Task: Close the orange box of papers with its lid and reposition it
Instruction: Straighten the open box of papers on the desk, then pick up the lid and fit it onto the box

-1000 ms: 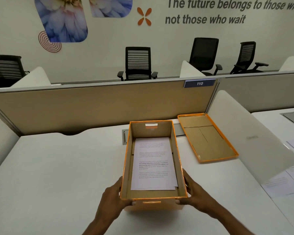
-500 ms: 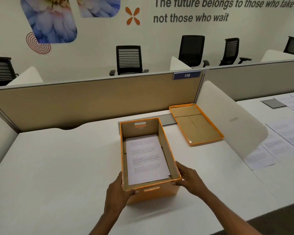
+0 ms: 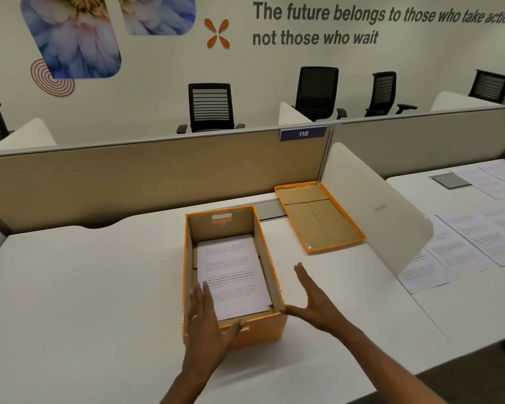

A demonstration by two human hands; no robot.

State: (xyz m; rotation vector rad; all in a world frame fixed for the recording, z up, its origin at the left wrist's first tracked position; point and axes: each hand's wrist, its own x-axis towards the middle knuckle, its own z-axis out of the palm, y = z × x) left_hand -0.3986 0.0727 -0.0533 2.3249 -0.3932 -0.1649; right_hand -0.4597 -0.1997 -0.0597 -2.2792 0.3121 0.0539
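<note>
1. Both forearms enter from the bottom edge, cut off below the wrist; nothing else of the person is visible.
2. Left hand (image 3: 206, 325): fingers extended and spread, palm down, over the near-left corner of the orange box (image 3: 263, 330). The thumb lies at the near rim. Contact with the cardboard cannot be confirmed; the hand hides that corner.
3. Right hand (image 3: 315, 301): fingers extended, thumb splayed toward the box's near-right corner, palm facing left. It holds nothing; the thumb tip is at or just beside the corner, contact unclear.
4. The box stands upright and uncovered on the white desk (image 3: 85, 301), near its front edge, long axis running away from the camera and slightly skewed. A handle slot shows in the far wall; the near slot is partly covered by the left thumb.
5. Inside, a stack of papers (image 3: 231, 272) lies flat on the bottom. Print is too blurred to read; the stack's near-left corner is hidden by the left fingers.
6. The lid (image 3: 318, 217) lies inverted, brown inside up, further back and to the right, apart from the box, beside a white divider panel (image 3: 373, 205).
7. Beyond the panel, loose printed sheets (image 3: 455, 246) on the next desk, partly hidden by the panel and cut off at the right edge.
8. Farthest: tan partition (image 3: 129, 176) with plate "110".
</note>
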